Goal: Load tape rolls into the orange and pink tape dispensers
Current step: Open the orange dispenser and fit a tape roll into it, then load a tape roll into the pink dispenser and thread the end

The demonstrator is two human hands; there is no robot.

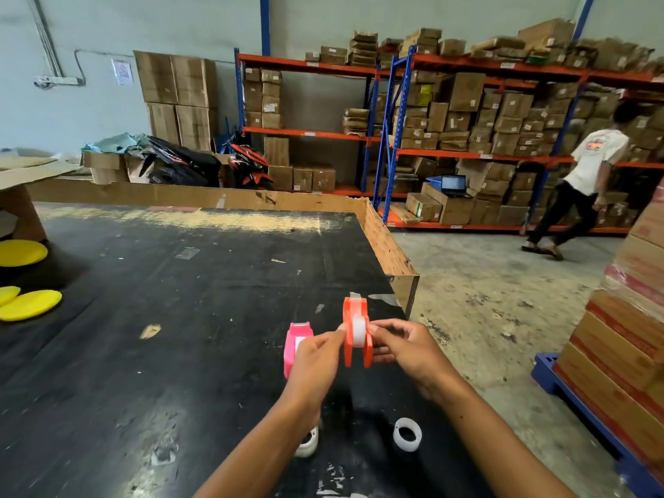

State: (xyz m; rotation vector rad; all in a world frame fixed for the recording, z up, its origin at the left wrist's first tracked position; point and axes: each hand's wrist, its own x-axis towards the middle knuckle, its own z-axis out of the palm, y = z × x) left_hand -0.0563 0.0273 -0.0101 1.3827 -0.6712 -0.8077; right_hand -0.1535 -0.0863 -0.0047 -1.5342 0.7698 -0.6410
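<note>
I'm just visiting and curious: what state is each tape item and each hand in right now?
orange dispenser: upright, roll seated, pinched by both hands
pink dispenser: upright on table, untouched
tape roll: loose on table
second roll: partly hidden under forearm
left hand: gripping
right hand: gripping

Both forearms come into view bare, with no sleeve, cuff, or glove showing anywhere along them up to the bottom edge of the picture. The left hand (316, 364) and the right hand (406, 348) are bare too. No watch, bracelet or ring can be made out on either wrist or on the visible fingers. Fingernails are short and unpainted.
</note>
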